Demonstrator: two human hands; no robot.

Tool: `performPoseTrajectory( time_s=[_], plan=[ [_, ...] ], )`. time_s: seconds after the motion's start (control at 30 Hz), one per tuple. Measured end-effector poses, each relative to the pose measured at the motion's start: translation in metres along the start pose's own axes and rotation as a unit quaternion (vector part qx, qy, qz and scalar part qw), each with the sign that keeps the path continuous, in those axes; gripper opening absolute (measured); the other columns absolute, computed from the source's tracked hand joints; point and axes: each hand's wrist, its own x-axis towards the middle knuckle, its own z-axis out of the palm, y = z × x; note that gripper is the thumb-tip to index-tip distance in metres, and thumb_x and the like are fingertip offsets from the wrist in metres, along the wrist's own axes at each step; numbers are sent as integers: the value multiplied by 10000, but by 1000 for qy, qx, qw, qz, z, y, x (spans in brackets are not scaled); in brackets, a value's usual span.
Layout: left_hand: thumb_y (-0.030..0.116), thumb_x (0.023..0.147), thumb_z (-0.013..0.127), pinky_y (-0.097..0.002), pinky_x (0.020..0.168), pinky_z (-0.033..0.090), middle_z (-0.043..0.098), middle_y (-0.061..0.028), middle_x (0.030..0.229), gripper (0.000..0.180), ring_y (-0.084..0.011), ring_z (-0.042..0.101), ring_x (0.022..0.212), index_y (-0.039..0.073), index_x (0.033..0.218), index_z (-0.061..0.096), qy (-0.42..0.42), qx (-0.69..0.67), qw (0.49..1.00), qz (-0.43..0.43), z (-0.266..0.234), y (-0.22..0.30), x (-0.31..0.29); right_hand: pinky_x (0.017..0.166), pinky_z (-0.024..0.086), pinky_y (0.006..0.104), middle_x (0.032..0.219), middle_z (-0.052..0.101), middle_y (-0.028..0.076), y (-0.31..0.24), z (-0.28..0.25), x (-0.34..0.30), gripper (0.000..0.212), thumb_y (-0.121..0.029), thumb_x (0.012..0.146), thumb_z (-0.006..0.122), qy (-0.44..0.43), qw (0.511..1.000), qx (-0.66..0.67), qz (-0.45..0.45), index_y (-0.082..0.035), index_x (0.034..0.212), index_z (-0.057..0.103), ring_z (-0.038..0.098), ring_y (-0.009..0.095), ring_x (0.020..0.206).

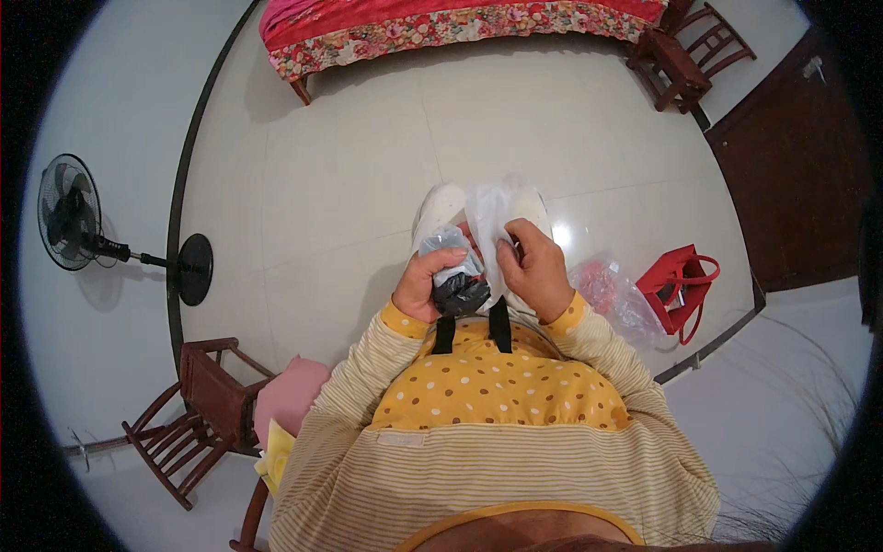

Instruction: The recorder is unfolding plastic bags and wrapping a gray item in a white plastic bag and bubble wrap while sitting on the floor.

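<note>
At centre frame, the left hand [425,281] is closed in a fist around a crumpled dark bundle [459,293] with a grey plastic wrap showing above the knuckles. Just beside it, the right hand [536,269] is closed, its fingers pinching the edge of a thin white plastic bag [494,216] that rises toward the upper centre. Both hands are held close together, above a pair of white shoes [440,210] partly hidden behind the bag. Two black straps [498,326] hang below the hands against a yellow dotted garment. On the pale tiled floor [349,166] at right of centre lie a clear plastic bag with red contents [612,293] and, touching it, a red tote bag [682,287]. A standing fan [72,221] occupies the left edge. Wooden chairs sit at lower left [189,419] and upper right [685,57]. A bed with a red floral cover [441,26] spans the top.
</note>
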Motion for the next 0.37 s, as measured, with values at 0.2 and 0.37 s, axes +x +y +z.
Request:
performPoseTrajectory(
  time_s=[0.2,0.37],
  plan=[
    [119,774,555,-308,815,489,614,-103,1007,401,-190,589,943,-33,1146,544,99,89,970,204,-29,19,-2,511,415,290,664,541,79,21,-35,15,120,-95,807,557,34,996,63,57,-8,887,538,493,160,529],
    [171,752,610,-421,965,398,549,-125,1184,522,-270,503,1139,-51,1206,482,241,172,804,516,-54,71,-30,759,498,238,874,619,36,31,-48,24,261,-81,822,536,24,862,445,244,-27,1076,567,601,127,822]
  ],
)
